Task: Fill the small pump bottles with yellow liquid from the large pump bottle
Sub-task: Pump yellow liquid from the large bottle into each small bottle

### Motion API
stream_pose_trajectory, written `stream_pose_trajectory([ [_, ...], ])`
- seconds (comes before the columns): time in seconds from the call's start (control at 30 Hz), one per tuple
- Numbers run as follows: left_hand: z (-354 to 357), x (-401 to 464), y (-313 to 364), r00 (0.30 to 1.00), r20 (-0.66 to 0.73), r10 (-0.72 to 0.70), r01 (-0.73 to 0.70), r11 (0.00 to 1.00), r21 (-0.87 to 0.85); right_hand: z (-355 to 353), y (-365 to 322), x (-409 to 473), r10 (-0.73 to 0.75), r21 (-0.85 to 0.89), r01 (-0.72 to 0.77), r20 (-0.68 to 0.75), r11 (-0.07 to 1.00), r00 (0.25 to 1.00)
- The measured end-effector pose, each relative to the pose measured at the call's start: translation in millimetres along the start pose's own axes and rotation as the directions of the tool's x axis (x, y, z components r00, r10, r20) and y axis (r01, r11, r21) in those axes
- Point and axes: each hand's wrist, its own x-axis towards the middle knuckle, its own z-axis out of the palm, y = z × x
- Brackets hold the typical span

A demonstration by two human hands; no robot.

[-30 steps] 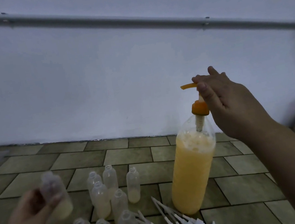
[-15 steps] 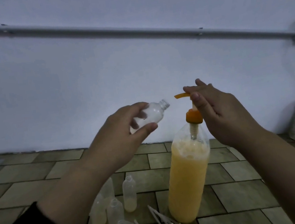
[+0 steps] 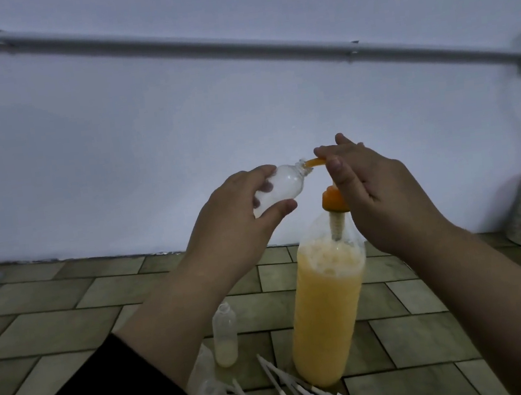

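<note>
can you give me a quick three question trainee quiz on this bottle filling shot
1. True or false: the small clear plastic bottle is tilted with its mouth at the orange pump spout.
2. Which hand grips it? A) left hand B) right hand
3. Fill in: the tall clear plastic bottle of yellow liquid stands on the ____ floor.

Key: 1 true; 2 A; 3 tiled

Just one view, head-mounted, looking forward and a bit down. Sits close above both hands, left hand (image 3: 233, 223) and right hand (image 3: 380, 195) mid-frame. Catches the tiled floor (image 3: 55, 324) below, pale wall (image 3: 178, 125) filling the top half.
</note>
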Motion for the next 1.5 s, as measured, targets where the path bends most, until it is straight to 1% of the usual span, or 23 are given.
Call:
stream_pose_trajectory([
  [0.1, -0.2, 4.3, 4.4, 1.0, 0.013, 0.028, -0.028, 0.999, 0.038, 2.0, 0.6, -1.7, -0.001, 0.003, 0.001, -0.021, 1.0, 1.0],
  [0.27, -1.9, 9.9, 5.6, 0.997, 0.046, 0.06, -0.063, 0.994, 0.085, 12.2, 3.2, -9.8, 0.033, 0.053, -0.027, -0.125, 0.998, 0.992],
  [0.33, -1.4, 9.5, 3.6, 0.995, 0.062, 0.073, -0.08, 0.988, 0.135, 21.8, 4.0, -14.7, 0.049, 0.073, -0.039, -0.152, 0.997, 0.987],
  [0.4, -2.0, 8.0, 1.6, 0.993, 0.083, 0.082, -0.096, 0.978, 0.183, 27.0, 3.0, -18.2, 0.067, 0.077, -0.056, -0.142, 0.995, 0.988],
  [0.47, -5.0, 7.1, 1.4, 0.993, 0.097, 0.074, -0.091, 0.977, 0.191, 23.3, 1.5, -17.2, 0.051, 0.048, -0.047, -0.1, 0.998, 0.994],
  [0.6, -9.8, 13.6, 8.4, 0.991, 0.088, 0.1, -0.114, 0.979, 0.171, 8.2, 1.8, -8.1, 0.017, -0.093, -0.022, -0.058, 0.995, 0.998],
  [0.73, -7.0, 17.5, 10.9, 0.988, 0.069, 0.136, -0.148, 0.963, 0.227, 15.2, -1.1, -11.1, 0.067, -0.155, -0.081, -0.095, 0.985, 0.993],
  [0.87, 1.1, 13.3, 5.8, 0.988, 0.101, 0.115, -0.137, 0.96, 0.246, 26.7, 1.9, -17.7, 0.06, -0.114, -0.076, -0.138, 0.991, 0.989],
  [0.97, 0.6, 12.5, 4.6, 0.989, 0.11, 0.095, -0.121, 0.957, 0.263, 25.3, 3.8, -14.9, 0.06, -0.132, -0.07, -0.081, 0.989, 0.995],
  [1.07, -7.4, 18.4, 9.5, 0.991, 0.094, 0.095, -0.115, 0.963, 0.243, 13.9, 2.6, -4.3, 0.046, -0.15, -0.051, -0.033, 0.987, 0.998],
  [1.17, -9.2, 20.3, 15.0, 0.99, 0.082, 0.115, -0.132, 0.962, 0.238, 13.0, -1.7, -6.5, 0.052, -0.067, -0.06, -0.118, 0.996, 0.992],
  [1.27, -2.2, 14.1, 12.2, 0.989, 0.081, 0.123, -0.139, 0.962, 0.236, 26.3, -2.8, -17.6, 0.075, -0.001, -0.076, -0.205, 0.997, 0.976],
  [1.37, -0.1, 7.9, 5.9, 0.99, 0.105, 0.094, -0.117, 0.965, 0.236, 34.7, -1.5, -22.1, 0.084, -0.001, -0.086, -0.18, 0.996, 0.98],
  [1.43, -3.6, 7.6, 6.1, 0.99, 0.109, 0.089, -0.112, 0.966, 0.235, 31.8, -1.1, -19.4, 0.066, -0.042, -0.072, -0.138, 0.997, 0.988],
  [1.5, -7.6, 10.6, 10.5, 0.99, 0.098, 0.102, -0.122, 0.966, 0.228, 24.4, -1.8, -14.2, 0.053, -0.069, -0.062, -0.127, 0.996, 0.99],
])
